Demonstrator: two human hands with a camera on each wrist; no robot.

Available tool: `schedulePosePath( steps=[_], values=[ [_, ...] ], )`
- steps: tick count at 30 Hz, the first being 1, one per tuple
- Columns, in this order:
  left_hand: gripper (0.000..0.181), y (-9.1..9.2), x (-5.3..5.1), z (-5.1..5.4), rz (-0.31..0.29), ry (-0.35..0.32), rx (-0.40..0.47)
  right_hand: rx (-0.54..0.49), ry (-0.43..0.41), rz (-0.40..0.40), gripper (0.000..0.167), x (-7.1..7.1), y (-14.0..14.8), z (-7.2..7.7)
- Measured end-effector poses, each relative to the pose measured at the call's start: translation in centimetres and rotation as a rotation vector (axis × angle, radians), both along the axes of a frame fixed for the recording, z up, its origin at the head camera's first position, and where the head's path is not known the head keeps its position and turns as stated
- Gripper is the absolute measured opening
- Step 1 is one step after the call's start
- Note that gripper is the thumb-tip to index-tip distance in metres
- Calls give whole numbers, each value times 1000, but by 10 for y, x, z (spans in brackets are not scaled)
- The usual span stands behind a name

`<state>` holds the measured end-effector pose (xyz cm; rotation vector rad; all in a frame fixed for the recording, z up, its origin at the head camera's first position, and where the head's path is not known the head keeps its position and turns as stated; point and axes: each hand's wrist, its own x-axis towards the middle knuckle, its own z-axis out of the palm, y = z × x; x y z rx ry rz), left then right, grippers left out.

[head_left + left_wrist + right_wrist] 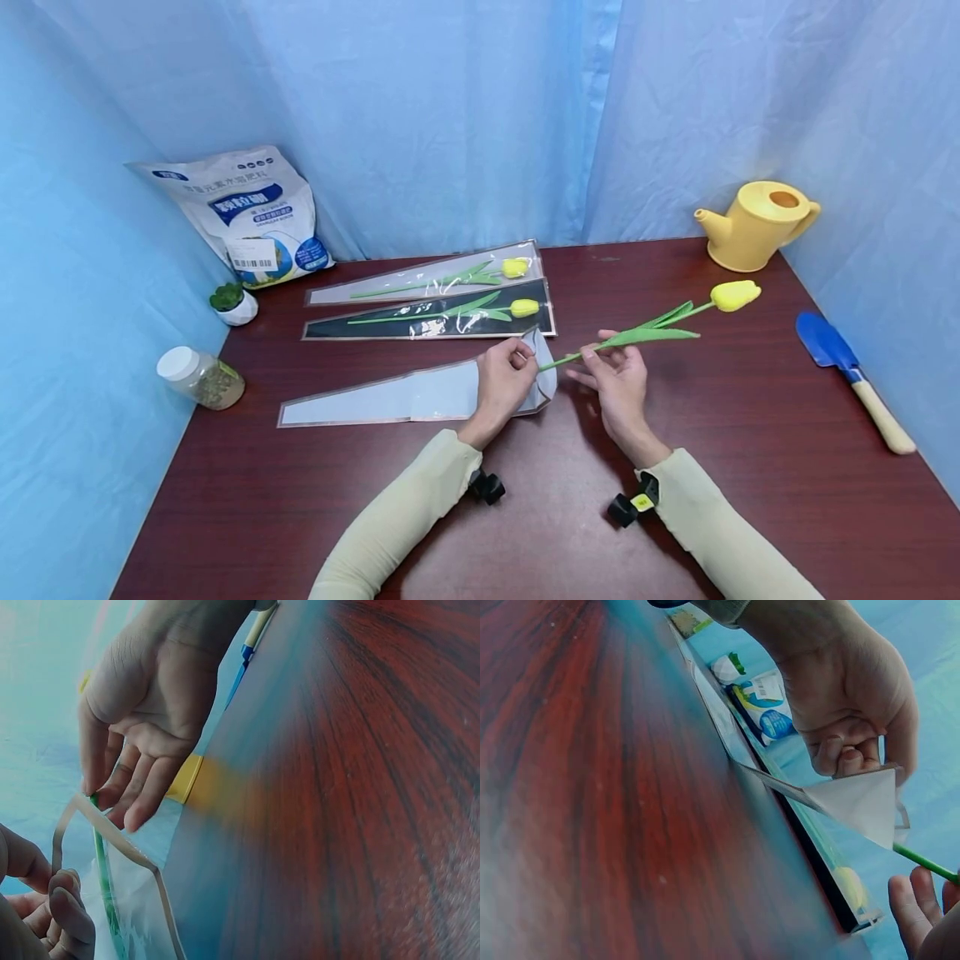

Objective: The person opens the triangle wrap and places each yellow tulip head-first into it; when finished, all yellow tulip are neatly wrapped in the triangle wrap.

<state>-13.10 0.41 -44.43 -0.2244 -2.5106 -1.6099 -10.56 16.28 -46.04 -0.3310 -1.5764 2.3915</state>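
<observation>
A yellow tulip (647, 335) with green leaves slants above the table, its bloom up to the right. My right hand (621, 392) pinches its stem between thumb and fingers. The white flower sleeve (431, 393) lies with its narrow end to the left. At its wide end, my left hand (504, 382) pinches the rim and holds the mouth apart. In the left wrist view the green stem (106, 889) runs down inside the clear front of the sleeve. The right wrist view has the sleeve's mouth (859, 804) lifted off the table; the stem's lower tip is hidden there.
Behind lie a white sleeve (337, 295) and a black sleeve (326, 330), each holding a yellow tulip. A fertilizer bag (240, 212), potted succulent (236, 308) and lidded jar (201, 379) stand left. A yellow watering can (753, 229) and blue trowel (855, 375) are right.
</observation>
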Motion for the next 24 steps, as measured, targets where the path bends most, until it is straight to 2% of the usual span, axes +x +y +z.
schedulePosePath(
  steps=[3,8,13,20,24],
  values=[
    [9,-1,-1,0,5,5,3,8,-10,4,32,0,4,2],
    [8,-1,-1,0,16,2,-3,11,-9,33,15,-1,10,5],
    [8,-1,-1,-1,18,5,-3,-7,-13,25,22,-3,10,5],
    [8,-1,-1,0,12,11,14,16,3,44,12,-1,7,4],
    [7,-1,-1,1,16,15,8,42,-4,92,13,-1,8,3]
  ],
)
